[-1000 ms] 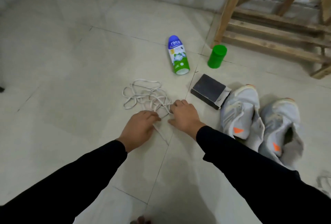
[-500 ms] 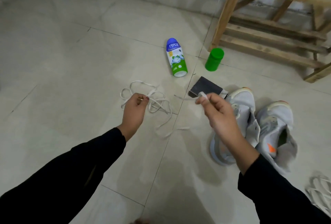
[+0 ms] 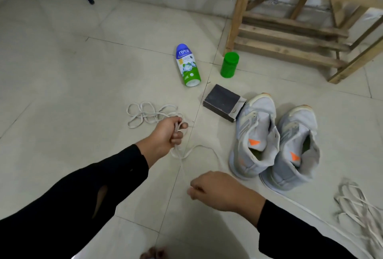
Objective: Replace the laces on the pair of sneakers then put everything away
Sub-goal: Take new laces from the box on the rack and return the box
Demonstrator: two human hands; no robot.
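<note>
Head view: white flat lace [image 3: 145, 113] held at two places.
Loops gripped by left hand [image 3: 167, 136]; one end pinched by right hand [image 3: 215, 192]; two unlaced grey sneakers [image 3: 255, 134], two lace tangles [image 3: 356, 207].

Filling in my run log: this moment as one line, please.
left hand grips white lace | right hand pinches same lace | sneakers side by side, floor

The floor [image 3: 62, 76] is carrying grey sneakers [image 3: 257, 134], a black box [image 3: 221, 101], a lying bottle [image 3: 187, 66], a green jar [image 3: 229, 65] and looped laces [image 3: 145, 113].
</note>
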